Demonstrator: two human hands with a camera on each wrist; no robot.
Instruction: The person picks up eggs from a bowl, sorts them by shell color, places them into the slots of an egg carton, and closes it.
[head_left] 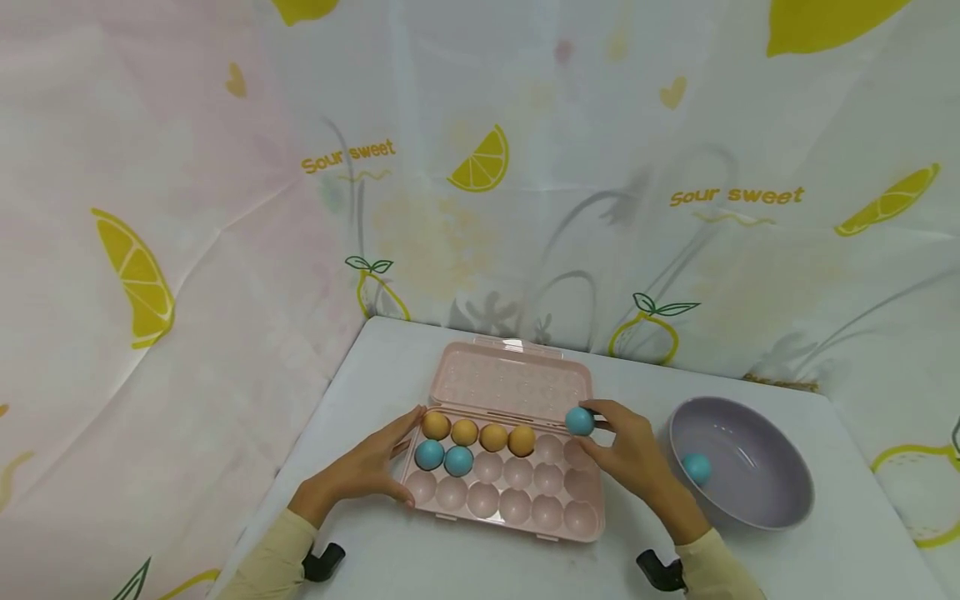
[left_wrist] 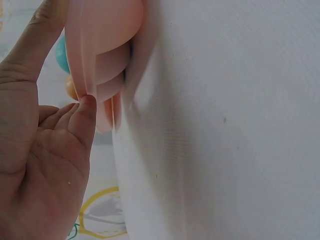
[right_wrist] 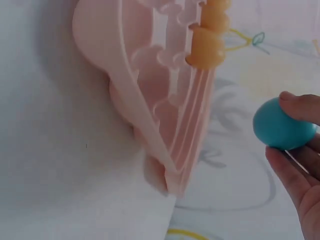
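Observation:
My left hand (head_left: 367, 465) holds the left side of a pink plastic egg box (head_left: 517, 526), thumb at the near corner and fingers toward the far one. Its lid (head_left: 510, 379) lies folded back behind it. Several yellow-orange balls (head_left: 493, 437) fill part of the far row. Two blue balls (head_left: 459, 461) sit at the left of the middle row. Above the box's far right corner, my right hand (head_left: 628, 446) pinches another blue ball (right_wrist: 282, 125) between thumb and fingers, apart from the cups. The left wrist view shows fingertips (left_wrist: 87, 102) on the box's rim.
A round grey-purple bowl (head_left: 776, 500) stands on the white table (head_left: 360, 558), right of the box, with one blue ball (head_left: 697, 468) inside. A lemon-printed cloth (head_left: 525, 233) hangs behind the table. Black wrist mounts (head_left: 324, 562) show at both wrists.

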